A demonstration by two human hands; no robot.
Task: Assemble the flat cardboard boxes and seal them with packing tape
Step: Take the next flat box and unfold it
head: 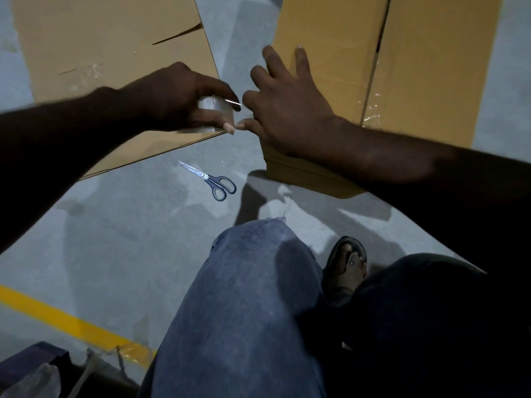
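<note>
**Tape roll held at the near corner of the box**

From my remote seat I am struggling with the light: both forearms are reading as dark shapes, and the clear tape is hardly showing against the skin. The left hand (184, 96) is gripping the tape roll (214, 109), fingers curled over its top and thumb under it, just above the near edge of the flat cardboard (109, 44). The right hand (290, 110) is lying on the assembled box (425, 61) at its near left corner, fingers spread and straight. Its thumb is touching the left thumb beside the roll. I cannot tell whether a free end of tape is running under those fingers. A glinting strip of tape (372, 109) is crossing the box's centre seam, though I am only catching part of it. The far ends of both cardboard pieces are being cut off by the top of the view.

Scissors (214, 182) are lying closed on the grey concrete floor (115, 225), between the two pieces and nearer me. A yellow line (66, 318) is crossing the floor at lower left. A knee (253, 282) in blue denim is filling the foreground, with a sandalled foot (347, 262) beside it. A dark object (26, 361) at the bottom left corner is staying unreadable to me.
</note>
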